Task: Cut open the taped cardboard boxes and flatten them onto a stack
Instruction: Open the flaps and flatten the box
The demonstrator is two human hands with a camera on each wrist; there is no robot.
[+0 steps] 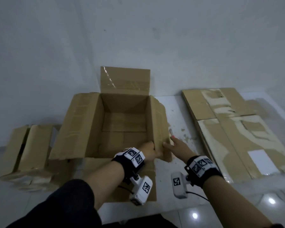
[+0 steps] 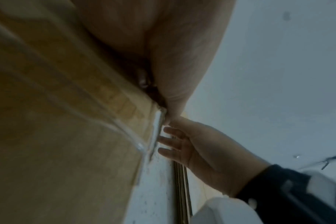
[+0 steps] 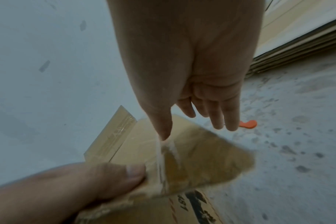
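An open cardboard box [image 1: 125, 102] stands on the floor in front of me with all its flaps spread. My left hand [image 1: 150, 148] grips the torn right flap [image 1: 160, 122] at the box's near right corner; the right wrist view shows its thumb [image 3: 109, 180] pinching that flap [image 3: 201, 163]. Just outside the flap is my right hand [image 1: 174, 143], fingers straight, its thumb tip touching the loose clear tape on the flap. It holds nothing. An orange-handled cutter [image 1: 171, 132] lies on the floor just beyond its fingertips, also seen as the cutter [image 3: 248, 124].
A stack of flattened cardboard [image 1: 237, 129] lies on the floor to the right, a short gap from the box. Another cardboard box [image 1: 28, 153] with slit flaps sits at the left. A pale wall [image 1: 138, 38] rises close behind. Paper scraps dot the floor.
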